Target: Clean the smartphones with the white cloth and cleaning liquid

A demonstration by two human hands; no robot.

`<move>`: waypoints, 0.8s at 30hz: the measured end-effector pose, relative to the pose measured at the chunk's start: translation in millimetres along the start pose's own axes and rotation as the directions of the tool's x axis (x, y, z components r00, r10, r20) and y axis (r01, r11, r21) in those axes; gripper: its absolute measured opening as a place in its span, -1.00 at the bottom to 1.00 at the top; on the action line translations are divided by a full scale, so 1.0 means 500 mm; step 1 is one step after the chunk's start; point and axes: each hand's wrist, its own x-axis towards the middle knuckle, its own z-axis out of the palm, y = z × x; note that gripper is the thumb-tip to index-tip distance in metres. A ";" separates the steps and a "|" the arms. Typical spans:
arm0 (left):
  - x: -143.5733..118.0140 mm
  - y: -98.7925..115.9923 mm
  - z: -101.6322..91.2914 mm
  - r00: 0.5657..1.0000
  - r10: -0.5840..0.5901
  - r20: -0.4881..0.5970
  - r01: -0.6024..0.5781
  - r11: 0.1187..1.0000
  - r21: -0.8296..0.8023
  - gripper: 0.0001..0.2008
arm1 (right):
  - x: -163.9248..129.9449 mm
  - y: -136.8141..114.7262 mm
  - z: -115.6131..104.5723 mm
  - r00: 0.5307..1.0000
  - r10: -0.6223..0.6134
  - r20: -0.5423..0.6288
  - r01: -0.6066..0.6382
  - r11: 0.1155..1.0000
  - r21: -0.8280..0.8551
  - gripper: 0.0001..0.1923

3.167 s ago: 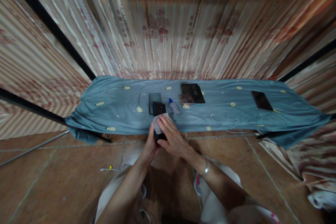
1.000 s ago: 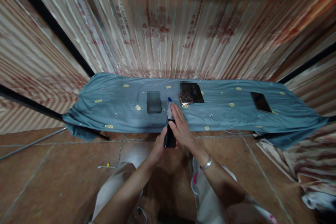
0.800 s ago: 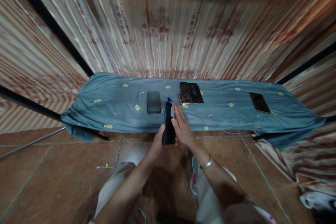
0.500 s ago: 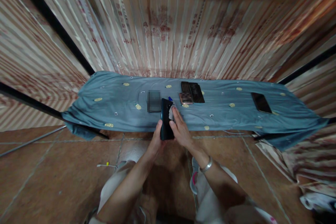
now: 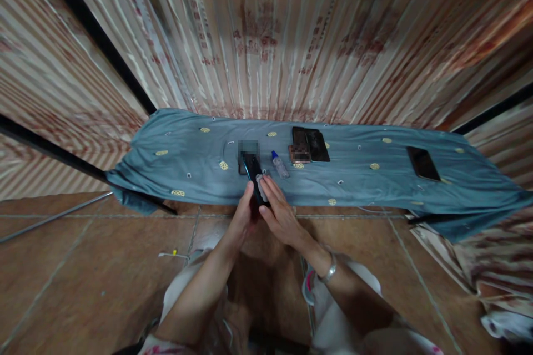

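Currently left hand [image 5: 244,216] grips dark phone [image 5: 255,179] edgewise above blue cloth's [image 5: 187,155] near edge, right hand [image 5: 278,212] fingers pinching small wipe [image 5: 262,186] against it; narrow hold might slip, dropping phone onto tiled floor [image 5: 83,266].

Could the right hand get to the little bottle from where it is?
Probably yes. The bottle lies on the cloth just beyond the right hand, with nothing between them. But that hand presses a wipe to the phone, so it would have to let go first.

Blue cloth [image 5: 375,188], dropper btl [image 5: 279,164], phones [image 5: 310,144], lone phone [image 5: 423,163].
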 end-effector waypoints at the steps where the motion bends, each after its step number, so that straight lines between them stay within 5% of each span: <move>1: 0.002 0.001 -0.002 1.000 -0.004 0.009 0.004 1.000 -0.002 -0.62 | 0.000 -0.002 -0.001 1.000 -0.007 0.008 0.007 1.000 0.012 -0.35; 13: 0.024 -0.007 -0.039 0.997 0.045 0.069 -0.047 0.998 0.039 -0.57 | -0.003 -0.021 -0.020 0.999 0.023 0.033 -0.029 0.980 0.198 -0.43; 24: 0.028 -0.009 -0.037 0.995 0.088 0.045 -0.089 0.995 0.034 -0.69 | 0.008 -0.003 -0.031 0.981 0.130 -0.142 -0.084 0.952 0.294 -0.72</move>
